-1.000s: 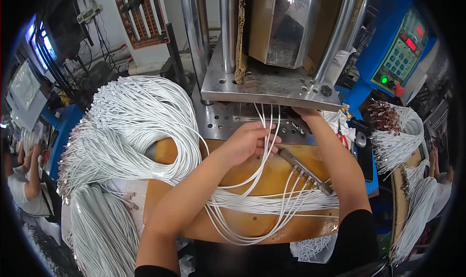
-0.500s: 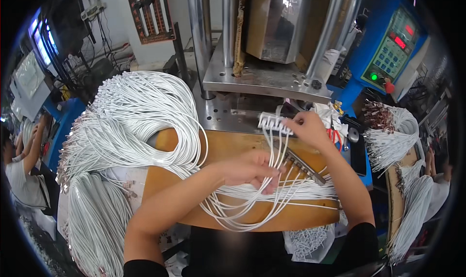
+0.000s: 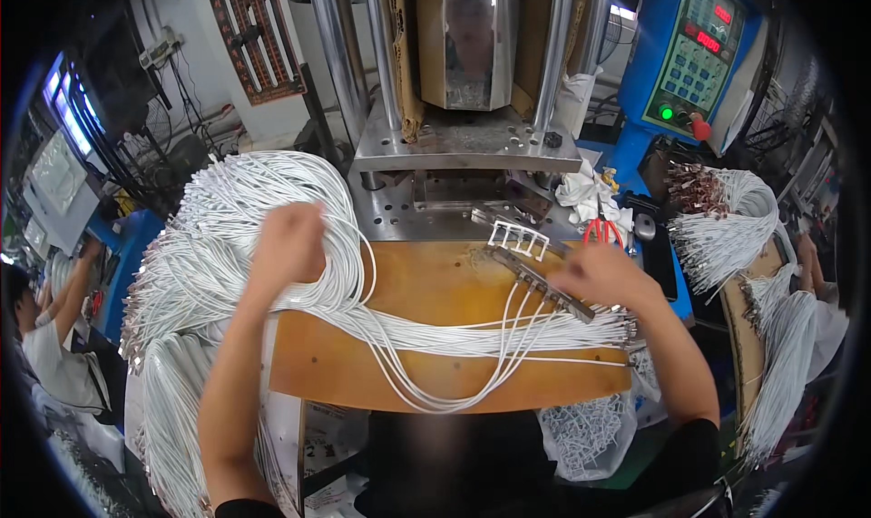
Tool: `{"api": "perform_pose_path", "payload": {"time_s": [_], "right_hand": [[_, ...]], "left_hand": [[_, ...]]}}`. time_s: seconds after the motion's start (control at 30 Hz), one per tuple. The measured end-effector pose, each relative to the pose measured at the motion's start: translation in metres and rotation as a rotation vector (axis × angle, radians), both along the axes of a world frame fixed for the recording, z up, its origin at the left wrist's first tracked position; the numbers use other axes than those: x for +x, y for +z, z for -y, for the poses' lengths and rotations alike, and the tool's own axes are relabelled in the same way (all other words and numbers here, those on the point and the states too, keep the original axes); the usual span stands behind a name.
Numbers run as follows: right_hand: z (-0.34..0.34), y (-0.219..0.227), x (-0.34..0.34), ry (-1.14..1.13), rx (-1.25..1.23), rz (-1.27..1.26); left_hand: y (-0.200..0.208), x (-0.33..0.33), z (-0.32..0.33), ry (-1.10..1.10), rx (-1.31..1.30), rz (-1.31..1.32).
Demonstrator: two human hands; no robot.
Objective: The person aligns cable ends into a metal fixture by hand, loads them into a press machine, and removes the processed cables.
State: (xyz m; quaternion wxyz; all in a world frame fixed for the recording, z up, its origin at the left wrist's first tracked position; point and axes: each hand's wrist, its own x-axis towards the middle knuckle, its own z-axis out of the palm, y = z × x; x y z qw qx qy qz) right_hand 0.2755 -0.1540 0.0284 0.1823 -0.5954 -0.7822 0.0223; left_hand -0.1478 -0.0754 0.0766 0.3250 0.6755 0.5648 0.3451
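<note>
My left hand [image 3: 288, 246] is raised over the large bundle of white cables [image 3: 263, 178]. Its fingers curl down out of sight, so what they hold, if anything, is hidden. On the right, my right hand [image 3: 601, 275] has its fingers closed at a slotted metal bar [image 3: 543, 287]. Several white cables [image 3: 510, 323] run from this bar and loop down across the brown board. Just behind the bar sits a white plastic frame with short prongs [image 3: 519, 239], beside a second metal bar [image 3: 485, 217].
A steel press [image 3: 467, 146] stands behind the brown board [image 3: 408, 282]. At right are a blue control box [image 3: 699, 55], red-handled scissors [image 3: 603, 232] and more cable bundles [image 3: 726, 237]. A bag of small white pieces [image 3: 585, 432] hangs below the board. Other people work at both sides.
My left hand has moved from the middle cables to the left bundle. My right hand has come down from a white comb-like piece to the slotted bar. The view has shifted.
</note>
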Motion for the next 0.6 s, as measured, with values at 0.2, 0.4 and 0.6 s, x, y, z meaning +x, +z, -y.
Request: {"api": "perform_pose_path", "payload": {"time_s": [0.2,0.4,0.6], "right_hand": [[0.031,0.011,0.004,-0.031,-0.497,0.006],[-0.045,0.007,0.009,-0.06,-0.128,-0.136],[-0.169,-0.054,0.029,0.085,0.062,-0.377]], "left_hand": [[-0.07,0.156,0.039,-0.652,0.415,0.12],[-0.079,0.199,0.04,-0.853,0.22,0.005],[-0.084,0.204,-0.027,-0.716,0.561,-0.181]]}}
